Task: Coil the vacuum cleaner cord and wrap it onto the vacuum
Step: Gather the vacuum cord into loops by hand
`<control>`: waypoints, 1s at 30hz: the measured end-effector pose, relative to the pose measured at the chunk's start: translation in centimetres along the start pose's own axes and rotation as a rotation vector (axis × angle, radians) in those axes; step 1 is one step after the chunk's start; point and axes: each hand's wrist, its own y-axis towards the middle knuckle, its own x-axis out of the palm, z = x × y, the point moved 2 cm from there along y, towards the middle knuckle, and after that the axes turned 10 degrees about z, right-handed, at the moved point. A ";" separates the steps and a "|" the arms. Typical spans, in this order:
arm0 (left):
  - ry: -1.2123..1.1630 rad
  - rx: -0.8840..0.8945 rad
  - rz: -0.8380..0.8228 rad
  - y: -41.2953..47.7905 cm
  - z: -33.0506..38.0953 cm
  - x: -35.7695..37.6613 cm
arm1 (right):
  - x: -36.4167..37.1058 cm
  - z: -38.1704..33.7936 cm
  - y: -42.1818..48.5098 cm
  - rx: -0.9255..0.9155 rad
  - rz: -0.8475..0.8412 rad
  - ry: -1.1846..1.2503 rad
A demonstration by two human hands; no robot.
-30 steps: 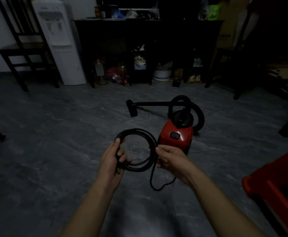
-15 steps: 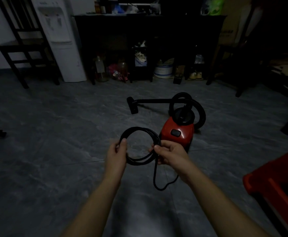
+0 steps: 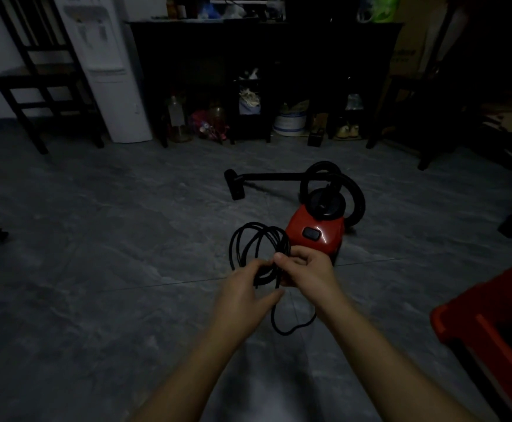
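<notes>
Before one vacuum; left hand, right hand hold one cord

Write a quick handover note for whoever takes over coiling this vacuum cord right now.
Left hand: grips the bottom of the coiled cord.
Right hand: pinches the same coil at its right side.
Vacuum: on the floor just beyond the hands, cord not yet wrapped on it.
Done: most of the cord is looped.
Left: take in the slack tail hanging below the hands, then wrap the coil onto the vacuum.
</notes>
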 end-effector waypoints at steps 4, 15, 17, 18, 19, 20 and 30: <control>-0.025 -0.030 0.023 -0.1 0.1 0.2 | 0.2 -0.2 -0.2 0.033 0.018 0.021; -0.369 -0.261 -0.015 0.9 0.6 -0.7 | -0.1 -0.2 0.6 -0.042 0.053 -0.035; -0.511 -0.398 0.028 1.3 0.3 -1.3 | -0.4 -0.1 0.9 -0.099 0.066 -0.075; -0.564 -0.455 0.047 1.4 0.2 -1.6 | -0.6 0.2 1.1 -0.121 0.082 -0.115; -0.602 -0.502 0.062 1.5 0.1 -1.8 | -0.9 0.5 1.4 -0.131 0.107 -0.161; -0.632 -0.539 0.071 1.6 -0.1 -2.0 | -1.2 0.9 1.6 -0.131 0.129 -0.205; -0.750 -0.615 0.044 1.9 0.1 -2.6 | -1.7 4.3 3.2 0.021 0.106 -0.464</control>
